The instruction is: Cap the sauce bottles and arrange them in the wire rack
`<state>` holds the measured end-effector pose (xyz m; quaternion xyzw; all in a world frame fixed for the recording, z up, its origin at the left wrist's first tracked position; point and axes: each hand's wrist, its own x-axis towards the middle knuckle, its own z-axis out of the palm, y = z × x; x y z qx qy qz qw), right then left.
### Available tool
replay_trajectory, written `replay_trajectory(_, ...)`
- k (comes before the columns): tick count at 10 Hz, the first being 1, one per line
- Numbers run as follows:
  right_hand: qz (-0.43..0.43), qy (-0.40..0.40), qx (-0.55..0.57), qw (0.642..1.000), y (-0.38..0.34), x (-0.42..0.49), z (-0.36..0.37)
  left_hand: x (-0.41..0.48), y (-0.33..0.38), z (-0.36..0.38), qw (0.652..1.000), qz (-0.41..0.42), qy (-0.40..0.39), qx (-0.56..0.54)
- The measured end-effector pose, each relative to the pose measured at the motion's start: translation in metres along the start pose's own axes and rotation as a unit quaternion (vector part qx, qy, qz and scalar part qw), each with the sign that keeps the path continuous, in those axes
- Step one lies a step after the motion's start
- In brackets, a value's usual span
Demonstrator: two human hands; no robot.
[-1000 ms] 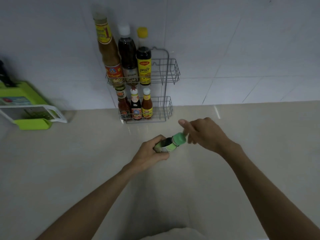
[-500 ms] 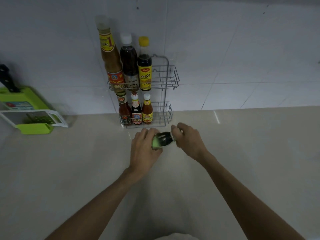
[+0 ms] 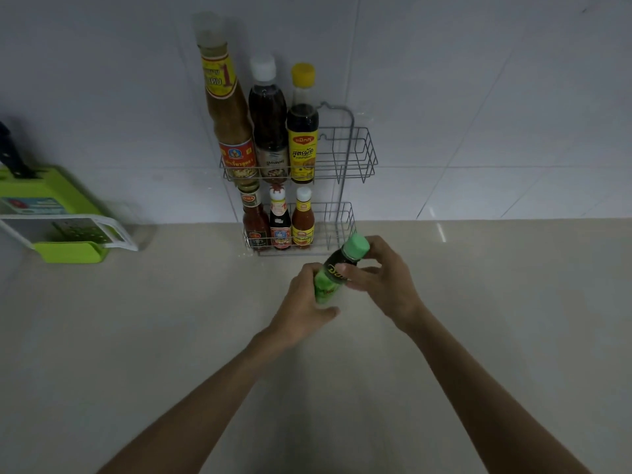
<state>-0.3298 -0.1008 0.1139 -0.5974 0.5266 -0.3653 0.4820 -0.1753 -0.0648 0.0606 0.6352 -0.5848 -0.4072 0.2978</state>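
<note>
My left hand (image 3: 304,302) is wrapped around the lower body of the green-labelled bottle (image 3: 330,278), fingers curled closed on it, holding it tilted with its top leaning away from me and to the right. My right hand (image 3: 378,278) sits just beyond, thumb and fingers closed on the bottle's dark neck right under the green cap (image 3: 356,247). The cap looks seated on the mouth, though I cannot tell whether it is screwed fully tight.

I judge the capping of this bottle is about finished, and placing it comes next. The wire rack (image 3: 345,186) stands against the wall just past my hands, slightly to the left. Both shelves carry three bottles each at their left ends, all capped as far as I can see, and both have free room at the right end, the part nearest my right hand.

The next move calls for bringing the bottle upright, lifting it over the lower shelf's front rail (image 3: 337,238), and lowering it into that gap beside the red-sauce bottle (image 3: 303,220) without knocking it. One hand should do for that.
</note>
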Motion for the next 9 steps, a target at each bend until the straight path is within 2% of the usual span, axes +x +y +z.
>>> replay_trajectory(2,-0.091,0.086,-0.068,0.99,0.006,0.073,0.009,0.054,-0.016,-0.022,0.994,-0.058,0.094,-0.02)
replay_trajectory(3,-0.078,0.074,-0.107,0.988,0.021,0.112,0.019,0.076,-0.016,-0.026,0.993,-0.061,0.102,-0.028)
replay_trajectory(5,-0.007,-0.015,-0.178,0.984,0.042,0.157,0.034,0.098,-0.03,-0.021,0.99,-0.082,0.102,-0.05)
replay_trajectory(6,-0.005,-0.052,-0.208,0.977,0.049,0.165,0.039,0.106,-0.041,-0.015,0.99,-0.077,0.099,-0.065)
replay_trajectory(9,0.003,-0.069,-0.255,0.964,0.051,0.144,0.037,0.114,-0.058,-0.01,0.993,-0.048,0.068,-0.079)
